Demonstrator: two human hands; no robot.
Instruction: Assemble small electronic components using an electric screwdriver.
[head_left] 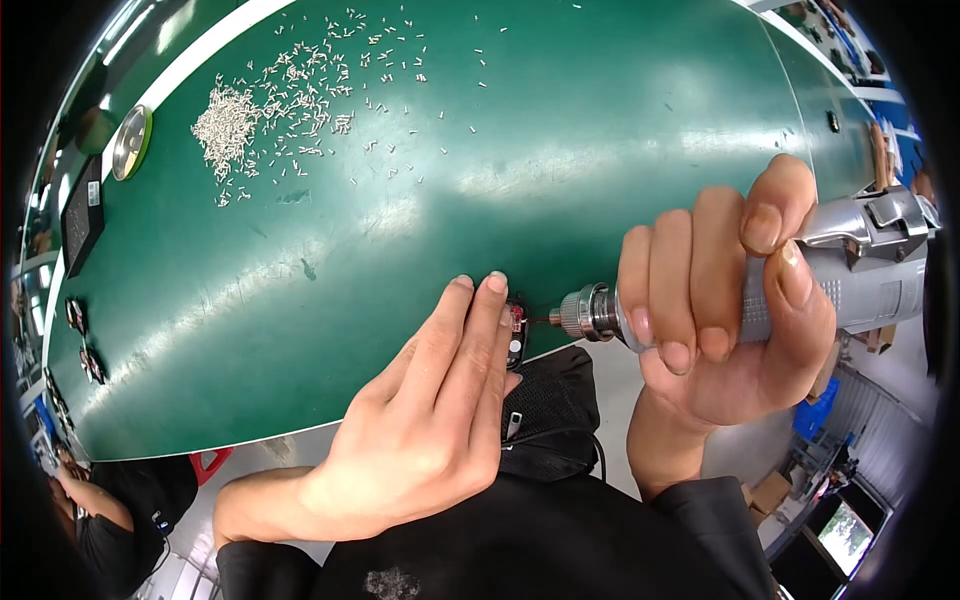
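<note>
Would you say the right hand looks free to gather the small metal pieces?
Probably not: the right hand is wrapped around the gray power screwdriver, away from the small metal pieces.

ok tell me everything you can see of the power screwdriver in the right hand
The power screwdriver has a grey, plastic-looking body with a ribbed patch, a silver, metal-looking lever along its upper side and a ridged metallic collar at the nose. It lies roughly level across the picture, gripped by the right hand, its thin bit aimed left at a small dark device. Whether it is running can't be told.
</note>
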